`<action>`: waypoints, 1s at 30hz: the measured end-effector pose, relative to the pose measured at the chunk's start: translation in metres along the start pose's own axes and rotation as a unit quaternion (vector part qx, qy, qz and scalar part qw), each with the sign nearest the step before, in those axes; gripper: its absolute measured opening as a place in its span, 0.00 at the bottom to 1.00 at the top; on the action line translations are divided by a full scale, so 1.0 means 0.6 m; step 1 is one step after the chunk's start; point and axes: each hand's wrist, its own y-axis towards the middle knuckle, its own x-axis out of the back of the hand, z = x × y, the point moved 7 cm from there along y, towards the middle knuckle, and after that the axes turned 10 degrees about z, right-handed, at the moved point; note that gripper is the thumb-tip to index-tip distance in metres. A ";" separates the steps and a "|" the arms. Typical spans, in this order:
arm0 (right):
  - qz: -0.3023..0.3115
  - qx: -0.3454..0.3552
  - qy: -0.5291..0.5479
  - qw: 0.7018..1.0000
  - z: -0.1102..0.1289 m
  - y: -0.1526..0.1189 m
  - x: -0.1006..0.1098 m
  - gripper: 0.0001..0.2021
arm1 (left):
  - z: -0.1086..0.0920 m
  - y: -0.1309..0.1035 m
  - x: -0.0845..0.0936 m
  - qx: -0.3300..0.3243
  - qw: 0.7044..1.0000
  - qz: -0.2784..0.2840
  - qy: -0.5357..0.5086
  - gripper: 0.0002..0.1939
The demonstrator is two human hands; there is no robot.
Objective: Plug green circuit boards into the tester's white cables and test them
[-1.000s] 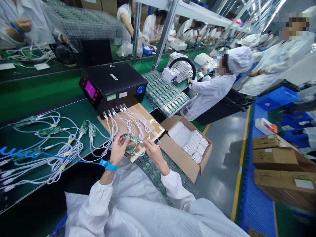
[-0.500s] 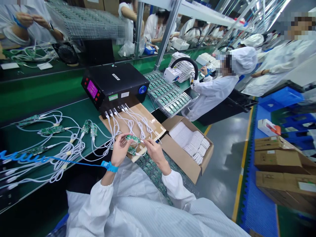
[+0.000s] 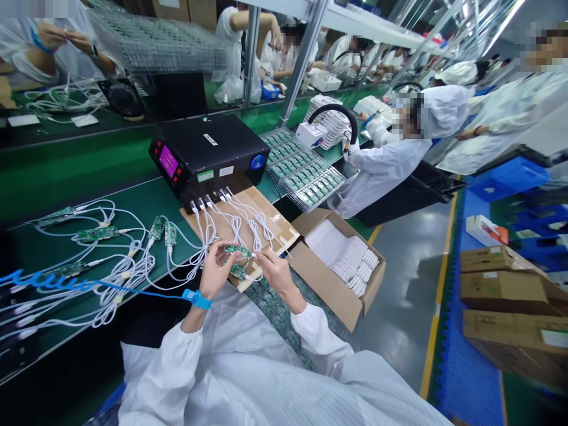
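My left hand (image 3: 216, 271) grips a small green circuit board (image 3: 238, 251) by its left end, above the near edge of a cardboard sheet. A blue wrist strap with a coiled cord circles that wrist. At the board's right end, my right hand (image 3: 274, 269) pinches the white plug of a cable; whether the plug is fully in cannot be made out. Just beneath lies a second circuit board (image 3: 238, 271) with a white cable at its right end. White cables (image 3: 235, 223) run over the cardboard sheet (image 3: 279, 228) from the black test box (image 3: 208, 148).
Several cabled circuit boards (image 3: 95, 234) and tangled white cables lie on the green bench to the left. Trays of boards (image 3: 306, 171) stand beyond the box. An open carton (image 3: 339, 302) of white pieces sits at right. A co-worker (image 3: 390, 154) sits beyond it.
My hands stay almost in place, still on the board and plug. The view has shifted slightly. A co-worker across the bench has raised an arm, and the seated co-worker's hand has moved.
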 end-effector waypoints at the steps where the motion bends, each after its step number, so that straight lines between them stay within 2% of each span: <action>1: -0.005 0.003 0.001 1.000 -0.003 -0.003 0.002 0.13 | 0.001 0.000 -0.001 0.004 1.000 0.006 0.001 0.20; 4: -0.058 -0.027 -0.007 0.998 -0.034 -0.018 0.023 0.13 | 0.003 0.000 -0.007 0.011 1.000 0.012 -0.011 0.21; 7: -0.139 -0.132 -0.040 0.981 -0.099 -0.049 0.054 0.18 | 0.003 0.000 -0.016 0.013 0.999 0.003 -0.045 0.21; 8: -0.144 -0.167 -0.044 0.974 -0.123 -0.058 0.060 0.19 | 0.003 0.000 -0.021 0.016 0.998 0.005 -0.056 0.21; 10: -0.097 -0.211 -0.015 0.973 -0.166 -0.067 0.059 0.19 | 0.002 0.002 -0.030 0.022 0.997 0.014 -0.077 0.22; 12: -0.033 -0.223 0.051 0.973 -0.196 -0.063 0.052 0.17 | 0.000 0.003 -0.039 0.027 0.995 0.031 -0.094 0.23; 13: -0.022 -0.223 0.090 0.970 -0.205 -0.056 0.053 0.17 | -0.001 0.004 -0.043 0.029 0.993 0.038 -0.104 0.24; 15: -0.066 -0.229 0.168 0.957 -0.213 -0.035 0.068 0.18 | 0.000 0.006 -0.051 0.039 0.989 0.049 -0.132 0.25; 17: -0.149 -0.236 0.246 0.928 -0.210 -0.008 0.085 0.20 | 0.003 0.009 -0.059 0.049 0.982 0.051 -0.173 0.26; 19: -0.195 -0.228 0.328 0.896 -0.191 0.024 0.086 0.22 | 0.006 0.014 -0.066 0.056 0.976 0.047 -0.207 0.26; 22: -0.153 -0.183 0.439 0.866 -0.135 0.075 0.059 0.27 | 0.013 0.023 -0.074 0.060 0.974 0.033 -0.215 0.27; 25: -0.097 -0.167 0.490 0.850 -0.083 0.097 0.032 0.27 | 0.021 0.029 -0.082 0.073 0.976 0.026 -0.206 0.28; 30: -0.073 -0.182 0.531 0.824 -0.053 0.098 0.019 0.20 | 0.027 0.033 -0.085 0.076 0.976 0.012 -0.201 0.31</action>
